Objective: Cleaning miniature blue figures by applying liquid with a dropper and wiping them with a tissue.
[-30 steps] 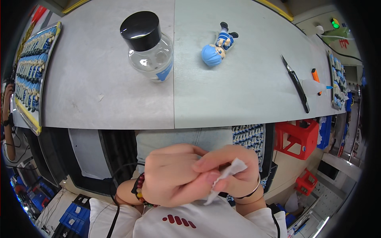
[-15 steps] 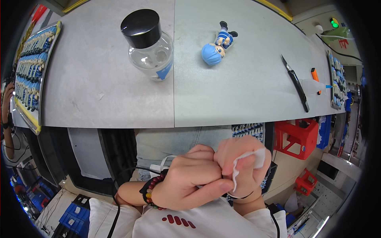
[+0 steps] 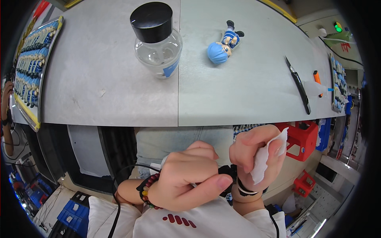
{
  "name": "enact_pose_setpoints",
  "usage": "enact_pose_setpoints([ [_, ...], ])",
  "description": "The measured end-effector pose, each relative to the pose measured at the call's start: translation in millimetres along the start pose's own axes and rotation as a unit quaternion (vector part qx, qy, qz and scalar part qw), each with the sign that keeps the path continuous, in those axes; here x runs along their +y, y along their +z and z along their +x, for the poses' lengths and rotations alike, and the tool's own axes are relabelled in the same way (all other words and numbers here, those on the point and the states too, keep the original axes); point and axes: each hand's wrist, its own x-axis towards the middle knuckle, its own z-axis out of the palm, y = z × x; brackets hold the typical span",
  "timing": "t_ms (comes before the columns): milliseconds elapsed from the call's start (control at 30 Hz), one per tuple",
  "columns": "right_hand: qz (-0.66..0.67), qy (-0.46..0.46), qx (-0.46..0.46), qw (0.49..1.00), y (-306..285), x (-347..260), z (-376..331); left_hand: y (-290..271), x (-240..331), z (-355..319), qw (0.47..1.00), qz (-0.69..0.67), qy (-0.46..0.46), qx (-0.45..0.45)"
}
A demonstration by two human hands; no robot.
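My left hand (image 3: 190,180), with a beaded bracelet at its wrist, is closed in front of my shirt. What it grips, if anything, is hidden; a black shape (image 3: 228,171) shows just beyond its thumb. My right hand (image 3: 260,156) is apart from it, to the right, with curled fingers round a crumpled white tissue (image 3: 262,163). Beyond both hands, a small figurine (image 3: 224,45) with blue hair and blue striped clothes lies on the table. A clear bottle (image 3: 160,53) with a black lid stands left of it.
On the table's right lie a black craft knife (image 3: 298,85), blade bare, and an orange tool (image 3: 317,83). Trays of similar figurines stand at the left (image 3: 33,71) and far right (image 3: 338,83). A red stool (image 3: 297,142) is beyond the table's front edge. A black cable (image 3: 115,198) runs past my left arm.
My right hand has pulled away from my left toward the right, carrying the tissue. My left hand stays nearly in place. The view has shifted slightly.
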Motion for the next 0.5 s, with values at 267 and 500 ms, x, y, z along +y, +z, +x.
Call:
enact_pose_setpoints([
  [267, 0.002, 0.011, -0.033, 0.999, -4, -1, -8, -3, 1, 2, 0.991, 0.115, 0.054, 0.030],
  [500, 0.134, 0.012, -0.087, 0.987, 10, 2, -9, -4, 8, -1, 0.925, 0.349, 0.131, 0.076],
])
